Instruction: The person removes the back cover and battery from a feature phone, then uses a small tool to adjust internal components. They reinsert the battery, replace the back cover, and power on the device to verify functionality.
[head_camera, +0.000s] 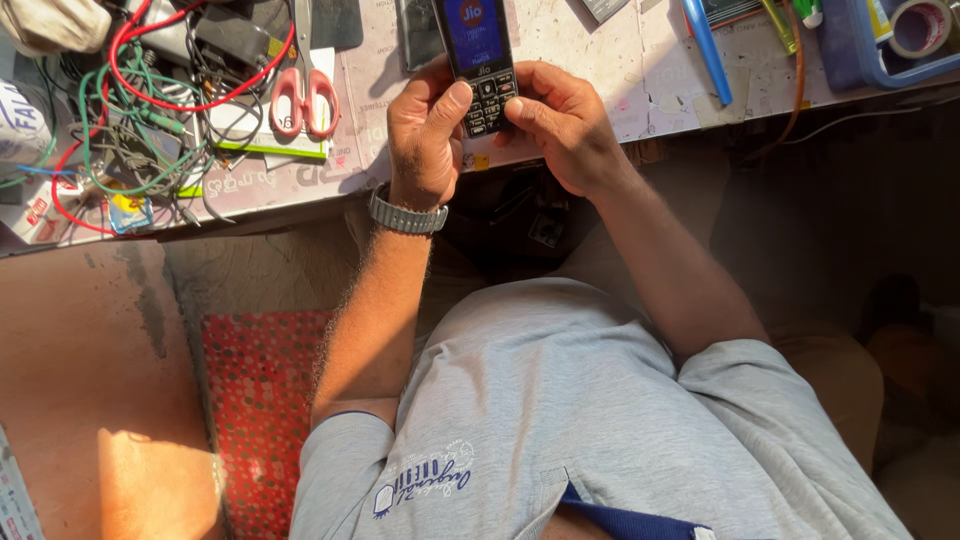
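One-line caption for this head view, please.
Both hands, left and right, hold a lit keypad phone over a cluttered table.

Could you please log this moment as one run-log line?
left hand: holds keypad phone, thumb on keys | right hand: holds phone | phone screen: lit | scissors: on workbench

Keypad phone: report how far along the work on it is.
Done: the keypad phone is in one piece, screen lit. In hand: left hand and right hand hold it, thumbs on the keys. Left: cannot tell; scissors lie nearby, untouched.
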